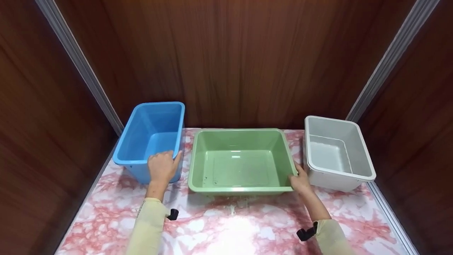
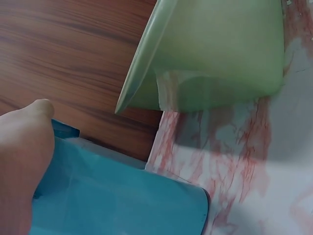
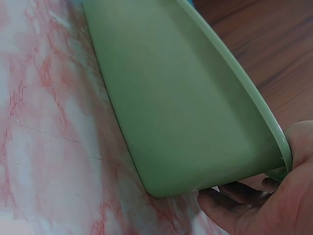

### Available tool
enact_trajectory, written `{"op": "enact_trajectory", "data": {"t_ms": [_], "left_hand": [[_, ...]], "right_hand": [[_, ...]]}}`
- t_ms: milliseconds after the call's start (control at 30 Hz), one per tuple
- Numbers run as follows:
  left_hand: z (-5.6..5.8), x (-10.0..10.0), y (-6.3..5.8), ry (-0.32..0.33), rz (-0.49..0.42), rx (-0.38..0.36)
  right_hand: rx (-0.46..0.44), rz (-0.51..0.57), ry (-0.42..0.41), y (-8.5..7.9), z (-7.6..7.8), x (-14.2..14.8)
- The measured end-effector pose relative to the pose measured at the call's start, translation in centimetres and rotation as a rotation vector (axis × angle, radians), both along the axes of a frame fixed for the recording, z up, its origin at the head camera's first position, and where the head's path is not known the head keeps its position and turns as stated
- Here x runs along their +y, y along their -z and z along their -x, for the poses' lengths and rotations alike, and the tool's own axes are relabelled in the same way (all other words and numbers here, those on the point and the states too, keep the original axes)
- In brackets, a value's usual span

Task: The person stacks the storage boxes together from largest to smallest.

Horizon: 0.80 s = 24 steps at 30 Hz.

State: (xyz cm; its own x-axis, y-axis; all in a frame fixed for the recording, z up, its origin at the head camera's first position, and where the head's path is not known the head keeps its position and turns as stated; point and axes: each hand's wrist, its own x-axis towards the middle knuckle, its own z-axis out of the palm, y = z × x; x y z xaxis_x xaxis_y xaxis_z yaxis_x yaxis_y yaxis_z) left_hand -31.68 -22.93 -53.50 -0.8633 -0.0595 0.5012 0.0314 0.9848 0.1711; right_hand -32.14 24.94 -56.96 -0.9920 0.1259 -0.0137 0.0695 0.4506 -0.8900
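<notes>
On the left of the table stands a deep blue plastic bin. My left hand grips its near rim by the right corner, fingers over the edge and thumb along the right side; the left wrist view shows the thumb at the rim. In the middle sits a wide green basin, with a few dark specks on its floor. My right hand holds the basin's near right corner. In the right wrist view, its fingers reach under the rim against the outer wall.
A grey-white bin stands at the right, close beside the right hand. The tabletop has a red and white marbled pattern. Dark wood panels enclose the back and sides, with metal strips at the corners.
</notes>
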Motion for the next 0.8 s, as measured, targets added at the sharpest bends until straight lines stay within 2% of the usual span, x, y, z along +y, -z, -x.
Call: {"op": "enact_trajectory", "data": {"t_ms": [167, 433, 800], "left_hand": [[-0.4, 0.0, 0.1, 0.008, -0.002, 0.027], [-0.9, 0.3, 0.7, 0.037, 0.037, 0.158], [-1.8, 1.0, 1.2, 0.057, 0.028, 0.185]], "right_hand": [[0.004, 0.005, -0.007, 0.0, 0.0, -0.1], [-0.003, -0.004, 0.001, 0.2, 0.3, -0.1], [0.015, 0.004, 0.004, 0.2, 0.2, 0.0]]}}
